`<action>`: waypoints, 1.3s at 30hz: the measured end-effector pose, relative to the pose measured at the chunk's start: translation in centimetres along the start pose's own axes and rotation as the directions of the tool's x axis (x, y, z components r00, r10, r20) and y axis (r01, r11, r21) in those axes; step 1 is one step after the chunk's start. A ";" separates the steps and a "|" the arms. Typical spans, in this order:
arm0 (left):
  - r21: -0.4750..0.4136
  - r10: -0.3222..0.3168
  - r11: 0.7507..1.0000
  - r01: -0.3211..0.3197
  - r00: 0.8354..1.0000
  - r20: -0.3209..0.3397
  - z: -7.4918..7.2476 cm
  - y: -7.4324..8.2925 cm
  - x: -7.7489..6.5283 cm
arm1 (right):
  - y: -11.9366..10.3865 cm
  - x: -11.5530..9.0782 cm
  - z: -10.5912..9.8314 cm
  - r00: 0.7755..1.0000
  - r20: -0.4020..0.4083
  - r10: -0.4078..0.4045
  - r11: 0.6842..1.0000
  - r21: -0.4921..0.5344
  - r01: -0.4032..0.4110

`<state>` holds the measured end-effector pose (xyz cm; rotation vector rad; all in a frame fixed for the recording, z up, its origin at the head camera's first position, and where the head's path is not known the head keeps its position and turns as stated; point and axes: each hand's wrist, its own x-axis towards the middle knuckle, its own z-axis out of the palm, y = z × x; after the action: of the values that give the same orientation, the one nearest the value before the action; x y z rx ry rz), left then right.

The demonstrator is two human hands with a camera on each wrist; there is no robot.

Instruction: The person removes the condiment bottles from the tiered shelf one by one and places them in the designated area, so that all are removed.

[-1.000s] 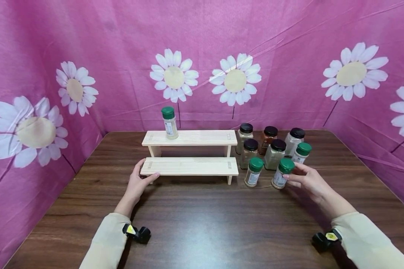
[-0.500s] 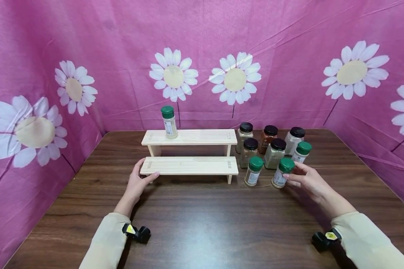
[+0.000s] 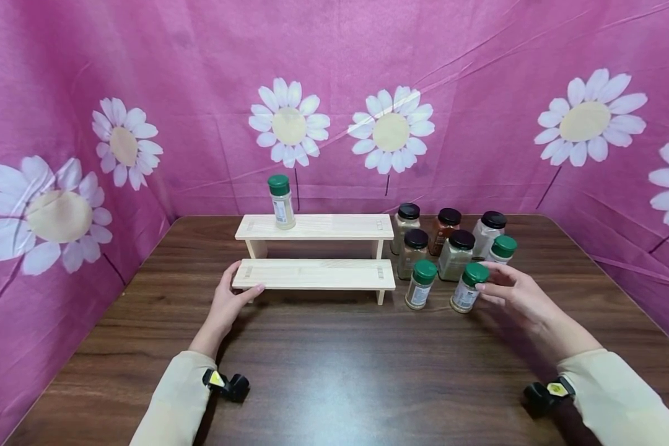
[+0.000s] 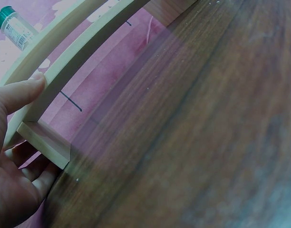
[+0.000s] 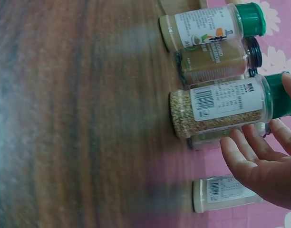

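Observation:
At the left end of a two-step pale wooden rack (image 3: 312, 272), my left hand (image 3: 230, 303) grips the lower step, thumb over its front edge and fingers round the end. In the left wrist view the fingers lie beside the step's leg (image 4: 48, 142). My right hand (image 3: 515, 294) has its thumb and fingers round the green cap of a spice jar (image 5: 219, 107) holding pale grains. The jar stands upright on the table. Another green-capped spice jar (image 3: 419, 286) stands to its left. One more green-capped jar (image 3: 282, 204) sits on the rack's upper step, toward the left.
Behind the gripped jar are several black-capped jars (image 3: 455, 257) and a green-capped jar (image 3: 503, 249), close together right of the rack. A brown wooden table (image 3: 334, 365) lies under everything. Pink cloth (image 3: 334, 49) with white flowers hangs behind and at both sides.
My right hand has shifted slightly up and right, its thumb moving from the jar's upper side toward the cap. The left hand and the rack stay as they were.

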<state>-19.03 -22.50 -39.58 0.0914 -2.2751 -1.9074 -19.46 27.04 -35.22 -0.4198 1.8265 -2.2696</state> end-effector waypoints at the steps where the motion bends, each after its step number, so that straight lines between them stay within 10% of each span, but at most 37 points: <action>1: -0.001 0.000 1.000 0.000 1.000 0.000 0.0 0.0 0.0 | -0.2 0.0 0.0 1.000 -0.003 -0.001 1.000 -0.012 0.001; 39: -0.009 0.003 1.000 -0.003 1.000 0.002 0.0 -0.1 0.1 | -8.0 3.8 2.5 1.000 0.028 0.003 0.961 -0.275 0.005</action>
<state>-19.10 -22.57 -39.62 0.0840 -2.2669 -1.9165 -21.96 25.24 -26.54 -0.4931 2.1347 -2.0028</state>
